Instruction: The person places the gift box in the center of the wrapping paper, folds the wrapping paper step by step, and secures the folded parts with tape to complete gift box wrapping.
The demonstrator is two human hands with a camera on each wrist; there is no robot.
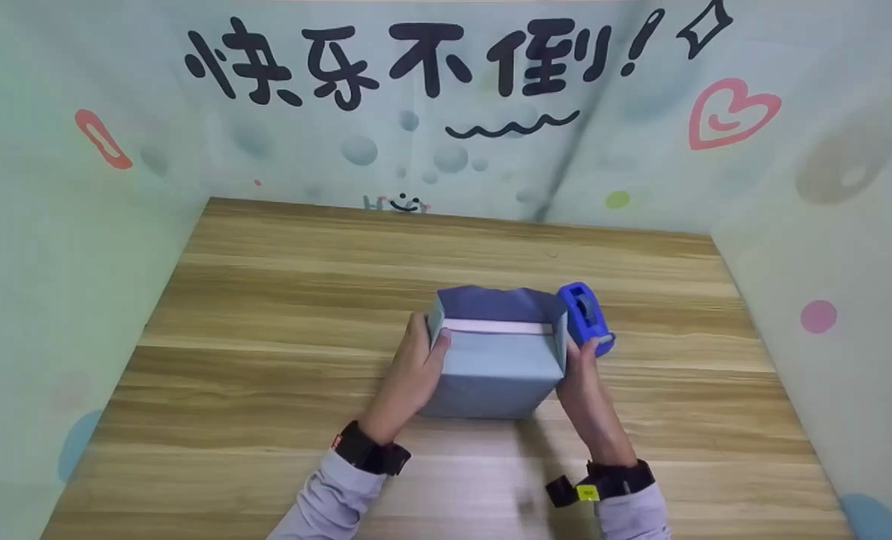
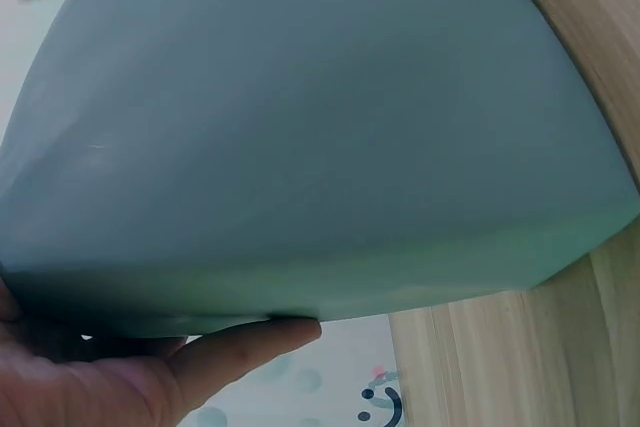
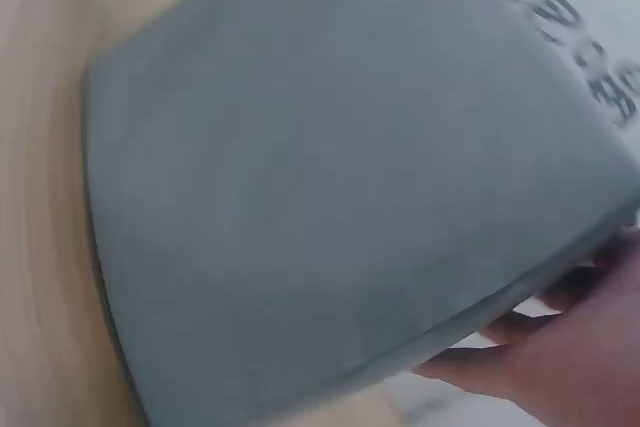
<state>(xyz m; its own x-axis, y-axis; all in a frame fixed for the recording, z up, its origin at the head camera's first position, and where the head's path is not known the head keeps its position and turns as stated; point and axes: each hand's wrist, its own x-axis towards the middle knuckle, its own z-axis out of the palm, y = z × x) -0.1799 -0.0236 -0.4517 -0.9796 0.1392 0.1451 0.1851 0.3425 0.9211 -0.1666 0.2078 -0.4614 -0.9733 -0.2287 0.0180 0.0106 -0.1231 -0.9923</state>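
A box wrapped in blue-grey paper (image 1: pixel 491 394) is between my two hands over the table, its far side edged by a standing, uneven flap of paper (image 1: pixel 502 304). Inside that flap a whitish strip (image 1: pixel 498 327) shows. My left hand (image 1: pixel 412 367) grips the left side, thumb on the upper edge; in the left wrist view its fingers (image 2: pixel 245 352) lie along the paper. My right hand (image 1: pixel 590 397) holds the right side, its fingers (image 3: pixel 470 365) under the edge in the right wrist view. Just beyond it is a blue tape dispenser (image 1: pixel 582 315).
The wood-grain table (image 1: pixel 265 300) runs back to a pale printed backdrop (image 1: pixel 355 150) with black characters and bubbles. Similar printed panels close off the left and right sides. Black straps with small cameras (image 1: pixel 596 484) sit on both wrists.
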